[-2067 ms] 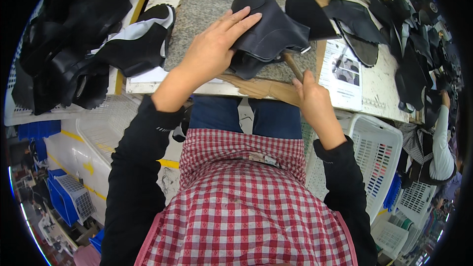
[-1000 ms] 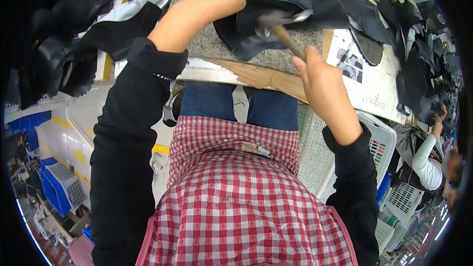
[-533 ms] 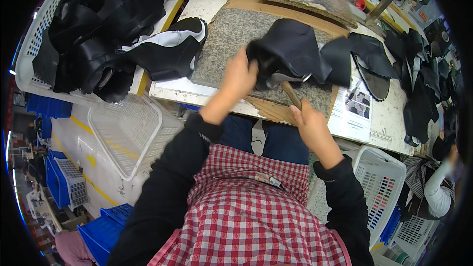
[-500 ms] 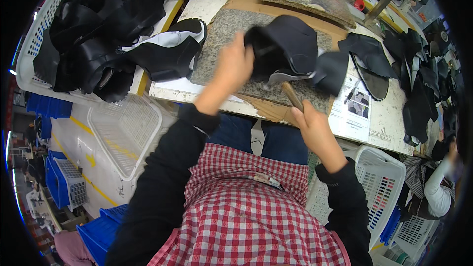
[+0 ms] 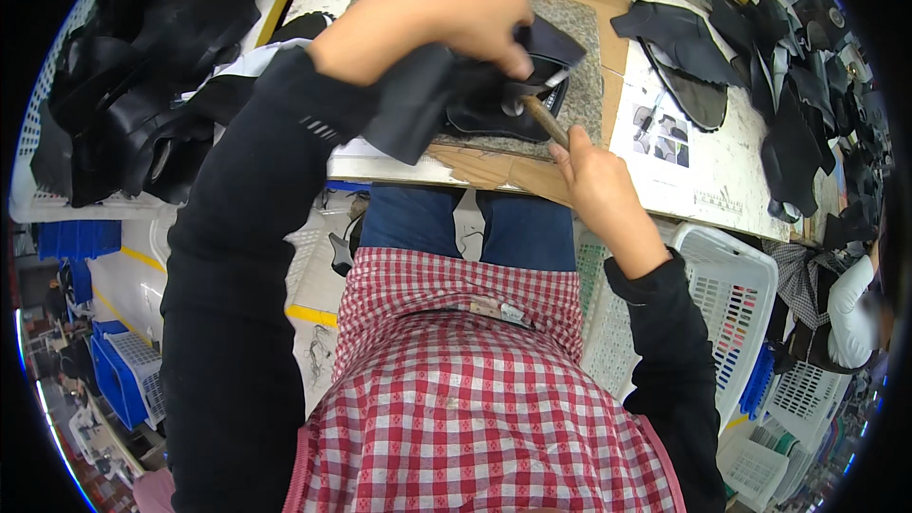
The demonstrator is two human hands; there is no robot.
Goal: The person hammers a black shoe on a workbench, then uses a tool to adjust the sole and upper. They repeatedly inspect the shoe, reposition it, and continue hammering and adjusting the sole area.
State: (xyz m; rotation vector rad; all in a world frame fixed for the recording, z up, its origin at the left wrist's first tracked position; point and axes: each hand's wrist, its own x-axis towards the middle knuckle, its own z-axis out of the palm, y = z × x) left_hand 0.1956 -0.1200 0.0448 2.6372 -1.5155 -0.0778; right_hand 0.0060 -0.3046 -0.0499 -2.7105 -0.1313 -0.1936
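Observation:
A black shoe upper lies on its side over a speckled stone slab, its opening spread toward the right. My left hand reaches across it from above, fingers curled down on the edge of the opening. My right hand grips the wooden handle of a hammer. The hammer's metal head sits at the shoe upper's opening, just below my left fingertips; whether it touches is hard to tell.
A white basket piled with black uppers stands at the left. More black pieces lie on the bench at the right, beside a printed sheet with pictures. White crates stand below, and another person is at far right.
My left hand has moved up and over the shoe upper, which has been turned so its flap points left. The hammer stays in my right hand, now with its head at the opening.

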